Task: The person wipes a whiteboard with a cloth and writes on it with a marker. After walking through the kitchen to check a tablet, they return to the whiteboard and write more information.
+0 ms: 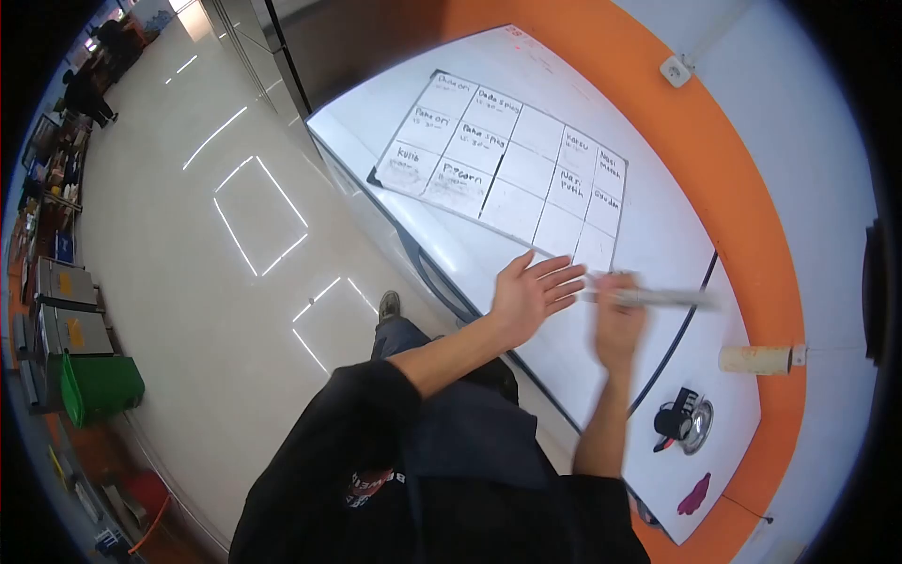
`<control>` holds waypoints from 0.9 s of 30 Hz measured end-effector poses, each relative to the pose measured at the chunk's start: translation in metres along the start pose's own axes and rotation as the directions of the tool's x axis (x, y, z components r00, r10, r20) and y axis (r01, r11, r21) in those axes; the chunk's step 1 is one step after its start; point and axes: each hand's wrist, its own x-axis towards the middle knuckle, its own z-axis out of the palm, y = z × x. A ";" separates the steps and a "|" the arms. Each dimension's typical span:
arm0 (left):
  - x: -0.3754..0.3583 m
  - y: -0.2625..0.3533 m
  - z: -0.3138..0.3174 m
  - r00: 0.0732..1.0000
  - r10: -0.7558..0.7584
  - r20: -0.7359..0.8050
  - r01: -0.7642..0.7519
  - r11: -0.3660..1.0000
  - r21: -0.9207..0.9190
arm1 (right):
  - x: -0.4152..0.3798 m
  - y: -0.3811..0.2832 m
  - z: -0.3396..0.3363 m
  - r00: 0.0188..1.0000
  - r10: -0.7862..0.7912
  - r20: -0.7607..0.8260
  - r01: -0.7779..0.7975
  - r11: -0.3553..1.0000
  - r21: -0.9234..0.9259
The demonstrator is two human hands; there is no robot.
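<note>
My left hand [528,299] is open, palm turned up, with its fingers stretched out just below the lower edge of a whiteboard [526,169]. The board has a grid drawn on it, with handwritten words in several boxes. To the right, my right hand [620,329] is closed around a light grey marker [667,298]. Both are smeared by motion, and the marker points to the right. Its tip near the left fingers is too blurred to make out. The board lies against a white refrigerator-like surface [526,352].
A black cup [669,423] and a shiny metal dish [698,428] are at the lower right, near a magenta item [694,494]. A cardboard tube [756,360] sticks out from the orange wall band. Left are a green bin [101,387] and a distant person [86,97].
</note>
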 end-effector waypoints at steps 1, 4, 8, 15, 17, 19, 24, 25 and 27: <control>-0.004 0.009 -0.011 1.000 0.000 0.002 0.000 1.000 0.002 | 0.018 -0.003 -0.029 0.987 -0.141 -0.074 0.137 0.989 -0.064; -0.014 0.032 -0.027 0.989 0.037 -0.140 -0.028 0.997 0.071 | 0.036 -0.049 -0.131 0.906 -0.124 -0.405 0.178 0.979 0.098; -0.012 0.013 0.027 0.995 0.085 0.056 -0.088 0.994 0.059 | -0.010 0.003 -0.035 0.506 0.208 -0.837 0.481 0.738 0.473; -0.029 0.034 -0.020 0.991 0.098 -0.094 -0.093 0.994 0.057 | 0.035 -0.059 -0.071 0.872 -0.181 -0.455 0.092 0.973 -0.211; -0.026 0.038 -0.022 0.984 0.147 -0.096 -0.143 0.989 0.046 | 0.030 -0.070 -0.096 0.723 -0.147 -0.675 0.191 0.982 -0.010; -0.014 0.033 -0.009 0.975 0.209 -0.081 -0.207 0.978 0.031 | 0.003 -0.053 -0.068 0.699 0.099 -0.708 0.417 0.748 0.516; -0.016 0.002 0.002 0.999 0.011 0.040 -0.012 0.999 0.032 | -0.013 -0.024 0.028 0.998 0.040 -0.052 -0.039 0.999 0.030; -0.022 0.012 -0.012 1.000 0.011 0.014 -0.011 1.000 0.023 | 0.006 -0.032 -0.001 0.966 -0.107 -0.234 0.084 0.991 -0.107; -0.036 0.021 -0.047 0.990 0.057 -0.128 -0.057 0.998 0.001 | 0.017 -0.057 -0.067 0.865 0.063 -0.498 -0.035 0.997 0.066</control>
